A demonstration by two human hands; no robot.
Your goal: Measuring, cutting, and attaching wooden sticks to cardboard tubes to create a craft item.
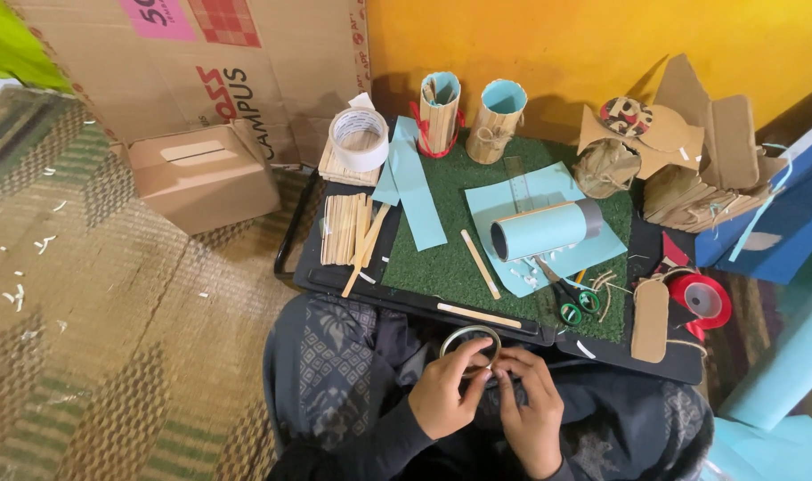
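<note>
Hands: left hand (446,392) and right hand (529,411) pinch tape ring (469,342) | beside tray edge (477,316)

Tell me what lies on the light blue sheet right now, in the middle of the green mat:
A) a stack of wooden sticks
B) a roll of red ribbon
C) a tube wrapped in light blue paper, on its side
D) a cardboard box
C: the blue-wrapped tube lies on its side on the light blue sheet, its open end facing left; both hands hold a tape ring below.

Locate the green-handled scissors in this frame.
In the head view, the green-handled scissors lie on the green turf mat, right of centre near its front edge, just below the light-blue paper-wrapped tube.
</note>
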